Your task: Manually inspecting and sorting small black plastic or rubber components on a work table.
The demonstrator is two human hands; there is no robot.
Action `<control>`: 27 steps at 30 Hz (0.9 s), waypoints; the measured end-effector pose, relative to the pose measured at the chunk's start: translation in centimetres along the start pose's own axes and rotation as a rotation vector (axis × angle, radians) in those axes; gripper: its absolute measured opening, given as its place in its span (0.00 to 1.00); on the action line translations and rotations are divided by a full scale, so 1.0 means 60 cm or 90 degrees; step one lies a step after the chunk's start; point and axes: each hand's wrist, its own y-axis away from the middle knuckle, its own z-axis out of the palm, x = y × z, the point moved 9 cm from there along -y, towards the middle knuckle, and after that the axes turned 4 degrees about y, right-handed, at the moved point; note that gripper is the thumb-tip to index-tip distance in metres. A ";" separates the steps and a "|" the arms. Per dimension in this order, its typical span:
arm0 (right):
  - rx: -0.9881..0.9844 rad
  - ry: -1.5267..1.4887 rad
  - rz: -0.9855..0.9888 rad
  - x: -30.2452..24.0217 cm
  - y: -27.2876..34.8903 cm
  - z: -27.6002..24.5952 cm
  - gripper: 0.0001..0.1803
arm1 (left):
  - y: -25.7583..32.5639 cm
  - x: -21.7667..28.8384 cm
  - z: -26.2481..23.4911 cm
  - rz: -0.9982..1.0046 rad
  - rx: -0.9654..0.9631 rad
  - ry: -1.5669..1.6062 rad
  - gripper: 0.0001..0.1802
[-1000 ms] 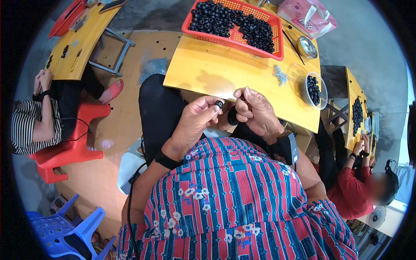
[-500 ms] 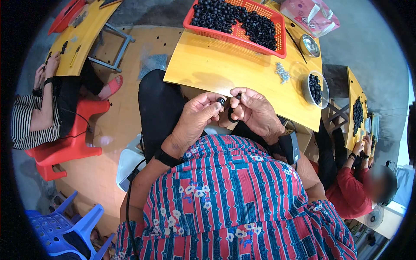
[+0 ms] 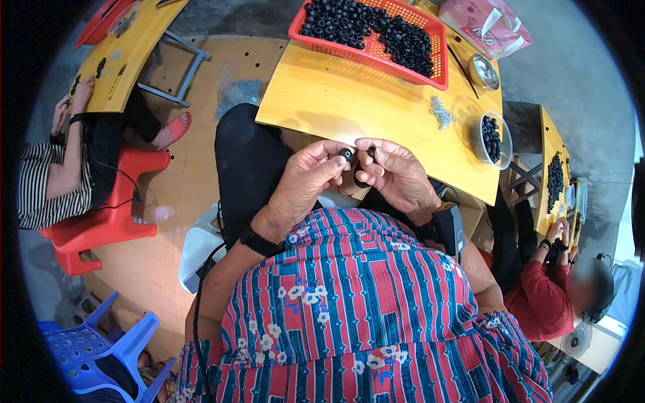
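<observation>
Head view. Surface (image 3: 349,111): yellow wooden top, just beyond the hands, standing on a bare grey floor. Two more yellow surfaces, one far left, one far right. Seats: one red plastic stool (image 3: 111,221) left, one blue plastic chair (image 3: 87,339) lower left.

On the surface, beyond the grip: one red mesh basket (image 3: 366,57) heaped with small black rings, too many to count; one clear bowl (image 3: 494,138) of the same rings to the right; one empty metal bowl (image 3: 484,70); one small pile of silver bits (image 3: 441,112); one pink bag (image 3: 487,27).

Left hand (image 3: 306,181): grip closed on one small black ring (image 3: 347,154), pinched at the fingertips. Right hand (image 3: 396,174): grip closed on a dark small piece (image 3: 371,152), kind unclear, just beside the ring.

Two other people, one at each side surface.
</observation>
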 end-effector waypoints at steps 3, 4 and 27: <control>0.000 0.002 0.002 0.006 0.000 -0.005 0.16 | -0.001 -0.001 -0.001 -0.001 -0.003 -0.001 0.11; 0.000 0.001 0.003 0.006 -0.001 -0.003 0.16 | -0.001 -0.002 -0.001 -0.001 -0.004 -0.001 0.11; 0.100 0.084 -0.062 -0.021 0.001 0.000 0.10 | -0.004 -0.005 -0.009 -0.022 0.024 -0.045 0.12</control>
